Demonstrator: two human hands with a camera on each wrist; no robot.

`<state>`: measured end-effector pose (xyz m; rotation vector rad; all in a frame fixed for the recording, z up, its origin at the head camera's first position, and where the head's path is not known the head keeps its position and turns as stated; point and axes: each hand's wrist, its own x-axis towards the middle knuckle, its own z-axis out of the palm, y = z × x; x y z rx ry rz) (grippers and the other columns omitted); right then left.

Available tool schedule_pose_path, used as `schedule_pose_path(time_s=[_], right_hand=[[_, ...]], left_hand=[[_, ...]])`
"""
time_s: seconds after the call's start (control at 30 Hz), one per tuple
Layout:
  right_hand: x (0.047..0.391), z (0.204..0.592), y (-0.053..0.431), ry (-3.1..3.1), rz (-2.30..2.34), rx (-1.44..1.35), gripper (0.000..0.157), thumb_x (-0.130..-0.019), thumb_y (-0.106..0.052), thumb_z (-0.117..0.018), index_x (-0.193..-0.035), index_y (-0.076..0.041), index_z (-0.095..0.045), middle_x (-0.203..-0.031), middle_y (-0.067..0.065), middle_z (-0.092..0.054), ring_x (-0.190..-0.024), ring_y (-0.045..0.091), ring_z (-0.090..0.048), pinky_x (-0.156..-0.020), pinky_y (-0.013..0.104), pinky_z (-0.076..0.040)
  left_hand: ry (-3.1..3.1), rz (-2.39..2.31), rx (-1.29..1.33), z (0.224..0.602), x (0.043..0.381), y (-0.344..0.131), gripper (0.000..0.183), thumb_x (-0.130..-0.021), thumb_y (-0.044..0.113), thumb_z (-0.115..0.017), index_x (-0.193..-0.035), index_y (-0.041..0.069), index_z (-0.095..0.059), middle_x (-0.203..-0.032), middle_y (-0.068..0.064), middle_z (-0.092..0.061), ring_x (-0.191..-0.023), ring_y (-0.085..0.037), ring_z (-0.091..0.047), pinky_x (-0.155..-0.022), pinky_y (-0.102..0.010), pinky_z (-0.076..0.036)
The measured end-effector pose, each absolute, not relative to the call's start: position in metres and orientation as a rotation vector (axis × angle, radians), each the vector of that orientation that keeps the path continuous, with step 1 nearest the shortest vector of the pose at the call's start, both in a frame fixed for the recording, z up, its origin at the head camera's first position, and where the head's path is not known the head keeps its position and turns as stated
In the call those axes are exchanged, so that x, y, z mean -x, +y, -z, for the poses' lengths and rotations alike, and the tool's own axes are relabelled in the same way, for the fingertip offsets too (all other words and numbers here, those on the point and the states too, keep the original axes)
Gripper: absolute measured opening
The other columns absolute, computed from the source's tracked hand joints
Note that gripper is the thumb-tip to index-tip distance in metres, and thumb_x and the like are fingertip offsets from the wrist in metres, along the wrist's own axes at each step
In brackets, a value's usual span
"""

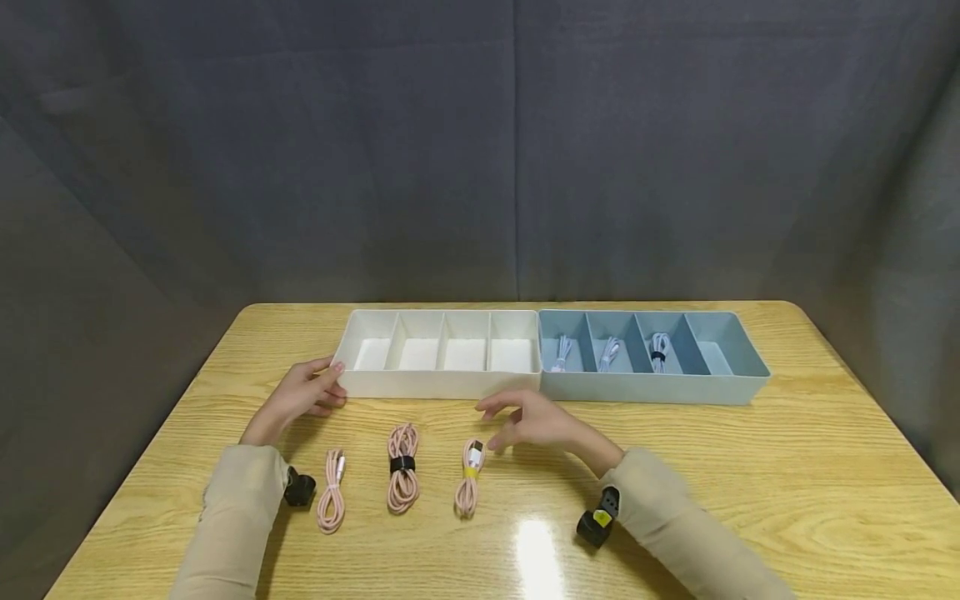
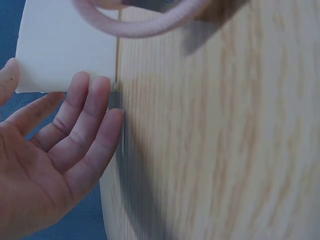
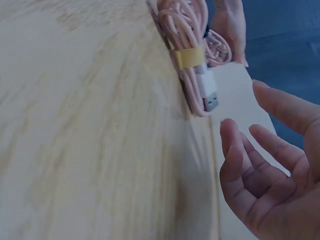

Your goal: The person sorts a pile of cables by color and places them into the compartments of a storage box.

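My left hand [image 1: 303, 392] is at the front left corner of a white divided box [image 1: 435, 384]. Its fingers lie fairly straight against the corner, also seen in the left wrist view. My right hand [image 1: 536, 418] holds nothing; its fingers are loosely bent in front of the white box, just right of a pink cable with a yellow tie [image 1: 468, 479]. The plug of that cable points toward the box. Left of it lie a thick pink cable with a black strap [image 1: 403, 468] and a pink cable with a white plug [image 1: 331, 492].
A blue divided box [image 1: 645, 388] adjoins the white one on the right. Three of its compartments each hold a pale bundled cable, such as the black-strapped one [image 1: 659, 348]. Both boxes stand at the back of the wooden table [image 1: 825, 492], before a dark curtain [image 1: 637, 167].
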<state>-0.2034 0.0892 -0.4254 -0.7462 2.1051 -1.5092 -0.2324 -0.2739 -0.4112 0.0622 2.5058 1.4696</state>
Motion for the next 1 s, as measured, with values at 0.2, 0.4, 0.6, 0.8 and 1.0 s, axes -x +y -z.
schedule_pose_path(time_s=[0.2, 0.4, 0.6, 0.8, 1.0], right_hand=[[0.207, 0.432, 0.081, 2.119, 1.425, 0.83, 0.052, -0.072, -0.002, -0.073, -0.12, 0.008, -0.054, -0.107, 0.02, -0.059, -0.068, 0.02, -0.061, -0.056, 0.028, -0.049], [0.209, 0.435, 0.076, 2.132, 1.313, 0.906, 0.049, -0.073, -0.005, -0.074, -0.118, 0.007, -0.056, -0.107, 0.017, -0.061, -0.081, 0.02, -0.061, -0.065, 0.029, -0.051], [0.206, 0.434, 0.073, 2.194, 1.167, 1.028, 0.036, -0.073, -0.007, -0.075, -0.106, 0.003, -0.065, -0.095, 0.007, -0.066, -0.081, 0.012, -0.056, -0.071, 0.024, -0.047], [0.203, 0.433, 0.073, 2.173, 1.134, 1.031, 0.016, -0.072, -0.001, -0.075, -0.087, -0.003, -0.068, -0.075, 0.0, -0.063, -0.058, 0.003, -0.051, -0.054, 0.019, -0.042], [0.203, 0.431, 0.078, 2.103, 1.178, 1.008, 0.014, -0.071, 0.004, -0.072, -0.081, 0.0, -0.063, -0.074, 0.0, -0.06, -0.063, 0.005, -0.053, -0.058, 0.02, -0.045]], left_hand=[[2.5, -1.481, -0.06, 0.411, 0.232, -0.275, 0.064, -0.097, 0.035, -0.042, -0.14, -0.008, -0.023, -0.083, -0.009, -0.064, -0.074, -0.018, -0.064, -0.067, -0.037, -0.053], [2.5, -1.478, -0.056, 0.411, 0.232, -0.275, 0.062, -0.098, 0.034, -0.041, -0.14, -0.008, -0.023, -0.083, -0.009, -0.064, -0.075, -0.019, -0.065, -0.066, -0.037, -0.053], [2.507, -1.466, -0.053, 0.41, 0.232, -0.274, 0.063, -0.097, 0.035, -0.041, -0.14, -0.008, -0.023, -0.085, -0.012, -0.064, -0.077, -0.021, -0.065, -0.067, -0.038, -0.053], [2.502, -1.467, -0.046, 0.41, 0.232, -0.273, 0.063, -0.097, 0.035, -0.041, -0.14, -0.007, -0.023, -0.086, -0.012, -0.064, -0.077, -0.02, -0.064, -0.067, -0.037, -0.053], [2.505, -1.47, -0.041, 0.41, 0.232, -0.273, 0.064, -0.097, 0.036, -0.041, -0.14, -0.008, -0.023, -0.085, -0.013, -0.064, -0.076, -0.02, -0.065, -0.067, -0.037, -0.053]])
